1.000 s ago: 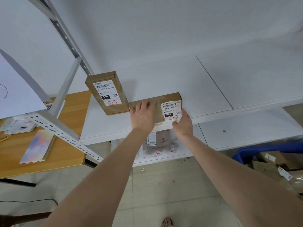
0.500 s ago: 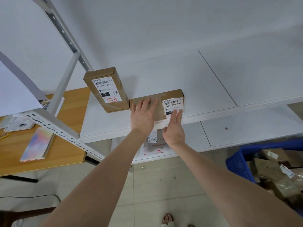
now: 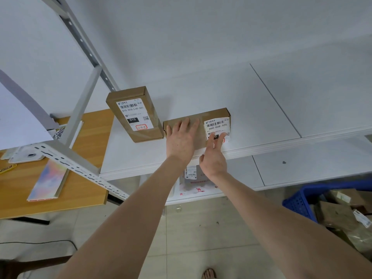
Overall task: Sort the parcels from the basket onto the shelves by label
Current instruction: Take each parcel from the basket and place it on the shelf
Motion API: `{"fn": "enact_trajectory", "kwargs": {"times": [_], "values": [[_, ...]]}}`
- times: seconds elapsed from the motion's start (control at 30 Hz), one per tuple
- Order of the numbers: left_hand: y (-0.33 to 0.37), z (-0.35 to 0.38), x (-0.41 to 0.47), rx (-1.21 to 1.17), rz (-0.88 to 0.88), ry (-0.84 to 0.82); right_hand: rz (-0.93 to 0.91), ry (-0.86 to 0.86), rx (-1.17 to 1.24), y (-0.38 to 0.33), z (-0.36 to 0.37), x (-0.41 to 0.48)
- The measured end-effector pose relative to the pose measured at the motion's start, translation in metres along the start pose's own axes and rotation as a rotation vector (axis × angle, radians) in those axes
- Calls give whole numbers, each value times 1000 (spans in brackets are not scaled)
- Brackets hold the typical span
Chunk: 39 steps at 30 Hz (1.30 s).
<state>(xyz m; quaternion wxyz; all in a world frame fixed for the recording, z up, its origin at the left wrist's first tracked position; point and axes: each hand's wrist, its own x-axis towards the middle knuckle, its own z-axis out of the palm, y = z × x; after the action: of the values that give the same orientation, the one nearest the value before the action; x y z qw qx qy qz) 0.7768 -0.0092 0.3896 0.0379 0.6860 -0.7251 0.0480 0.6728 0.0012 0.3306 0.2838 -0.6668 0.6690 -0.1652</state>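
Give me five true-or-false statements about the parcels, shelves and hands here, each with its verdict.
1. Two brown boxes lie on the upper shelf. True: the 010 box and the 060 box.
2. The left hand rests flat on the 060 box. True.
3. The right hand grips the 010 box. False: its open fingers reach the 060 box's label.
4. The blue basket is empty. False: it holds parcels.
5. The lower shelf holds nothing. False: a white bagged parcel lies there.
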Motion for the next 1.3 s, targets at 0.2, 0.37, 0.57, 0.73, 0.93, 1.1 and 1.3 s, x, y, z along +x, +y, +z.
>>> {"fn": "enact_trajectory", "kwargs": {"times": [0.2, 0.37, 0.57, 0.73, 0.93, 1.1, 1.3], "values": [[-2, 0, 12, -6, -4, 39, -21, 65, 48, 3, 6, 6], [-5, 7, 1, -43, 19, 219, 41, 290, 290, 22, 0, 10], [1, 13, -1, -58, -8, 275, 222, 319, 404, 25, -25, 31], [-4, 30, -6, -61, 47, 291, 224, 281, 451, 27, -20, 38], [-11, 25, 1, -72, 82, 166, 250, 286, 504, 21, -16, 46], [-22, 24, 20, -78, 94, 107, 251, 297, 515, 13, -13, 60], [-35, 22, 47, -122, 108, 72, 245, 276, 536, 5, -12, 79]]}}
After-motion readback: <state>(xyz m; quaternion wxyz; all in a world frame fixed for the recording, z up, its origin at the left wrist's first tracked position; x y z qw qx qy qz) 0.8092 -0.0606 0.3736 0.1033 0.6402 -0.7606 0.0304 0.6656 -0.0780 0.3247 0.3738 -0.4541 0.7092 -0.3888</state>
